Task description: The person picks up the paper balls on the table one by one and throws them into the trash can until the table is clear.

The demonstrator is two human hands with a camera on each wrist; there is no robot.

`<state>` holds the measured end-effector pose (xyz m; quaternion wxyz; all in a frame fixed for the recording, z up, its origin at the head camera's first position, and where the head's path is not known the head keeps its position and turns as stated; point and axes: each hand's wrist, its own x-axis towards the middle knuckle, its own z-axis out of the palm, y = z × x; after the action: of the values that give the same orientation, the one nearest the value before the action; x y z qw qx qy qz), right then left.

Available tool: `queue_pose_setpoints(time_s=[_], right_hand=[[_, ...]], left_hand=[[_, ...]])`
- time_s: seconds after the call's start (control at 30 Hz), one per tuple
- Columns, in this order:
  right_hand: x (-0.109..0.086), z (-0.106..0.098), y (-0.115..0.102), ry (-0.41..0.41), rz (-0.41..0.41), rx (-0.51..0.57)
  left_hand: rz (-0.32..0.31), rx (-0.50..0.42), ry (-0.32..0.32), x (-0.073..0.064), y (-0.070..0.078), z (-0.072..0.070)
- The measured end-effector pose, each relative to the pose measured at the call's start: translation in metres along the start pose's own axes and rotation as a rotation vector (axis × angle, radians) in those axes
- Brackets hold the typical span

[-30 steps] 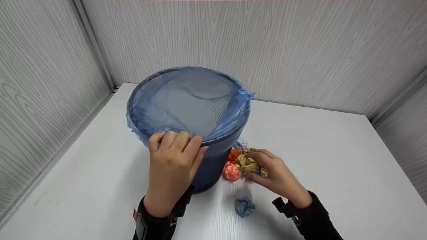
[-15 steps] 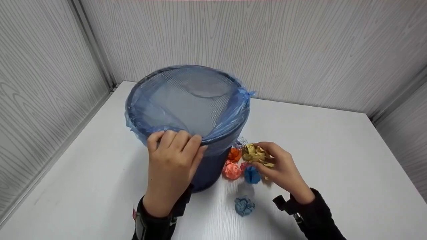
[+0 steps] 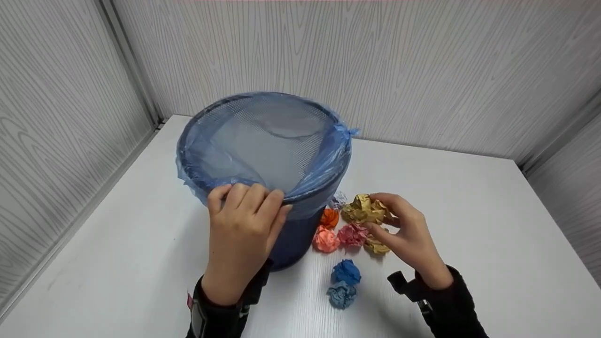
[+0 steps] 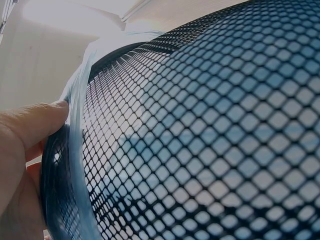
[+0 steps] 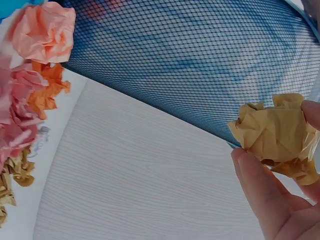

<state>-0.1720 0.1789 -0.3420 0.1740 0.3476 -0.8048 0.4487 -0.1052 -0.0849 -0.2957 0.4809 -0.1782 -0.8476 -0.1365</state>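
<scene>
A dark mesh wastebasket [image 3: 296, 239] lined with a blue plastic bag [image 3: 324, 164] stands on the white table, left of centre. My left hand [image 3: 244, 234] grips its near rim, fingers over the bag's edge; the left wrist view shows the thumb [image 4: 37, 120] against the outer side. Right of the basket, my right hand [image 3: 408, 232] pinches a crumpled gold paper ball [image 5: 272, 130] between thumb and fingers. Close to this hand lie a pink paper ball [image 3: 352, 234] and another gold one [image 3: 377, 245].
Against the basket's right side sit salmon [image 3: 326, 239] and orange [image 3: 329, 218] paper balls, with a whitish, purple-marked one [image 3: 337, 201] behind. Nearer the front, a bright blue ball [image 3: 346, 271] touches a grey-blue one [image 3: 342, 295]. Wood-grain panels [image 3: 328, 56] enclose the table.
My right hand has moved right and slightly away from me with the gold paper ball. The bright blue ball has rolled nearer, against the grey-blue one. The left hand stays on the rim.
</scene>
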Motion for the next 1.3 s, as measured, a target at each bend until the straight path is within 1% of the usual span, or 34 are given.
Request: queue_pose_setpoints(time_s=[0.2, 0.3, 0.4, 0.53, 0.7, 0.83, 1.0, 1.07, 1.2, 1.3], right_hand=[[-0.002, -0.011, -0.014, 0.064, -0.055, 0.016], [-0.002, -0.015, -0.025, 0.12, -0.09, 0.066], [0.0, -0.018, -0.038, 0.179, -0.151, 0.143], [0.01, -0.021, -0.056, 0.238, -0.254, 0.25], [0.034, -0.021, -0.075, 0.264, -0.335, 0.309], [0.058, -0.013, -0.083, 0.245, -0.364, 0.27], [0.083, 0.008, -0.083, 0.195, -0.364, 0.117], [0.089, 0.017, -0.082, 0.171, -0.357, 0.065], [0.095, 0.03, -0.079, 0.122, -0.341, -0.005], [0.096, 0.034, -0.077, 0.115, -0.336, -0.042]], left_hand=[[0.015, 0.001, 0.011, 0.002, 0.001, 0.003], [0.024, -0.001, 0.016, 0.002, 0.001, 0.006], [0.028, -0.002, 0.015, 0.002, 0.001, 0.007], [0.026, -0.005, 0.015, 0.002, 0.001, 0.007], [0.023, -0.007, 0.012, 0.002, 0.0, 0.007], [0.019, -0.007, 0.019, 0.002, 0.0, 0.006], [0.013, -0.003, 0.021, 0.001, 0.0, 0.004], [0.014, 0.002, 0.013, 0.001, -0.001, 0.005], [0.026, 0.009, 0.006, 0.002, 0.0, 0.006], [0.03, 0.016, 0.0, 0.002, 0.0, 0.005]])
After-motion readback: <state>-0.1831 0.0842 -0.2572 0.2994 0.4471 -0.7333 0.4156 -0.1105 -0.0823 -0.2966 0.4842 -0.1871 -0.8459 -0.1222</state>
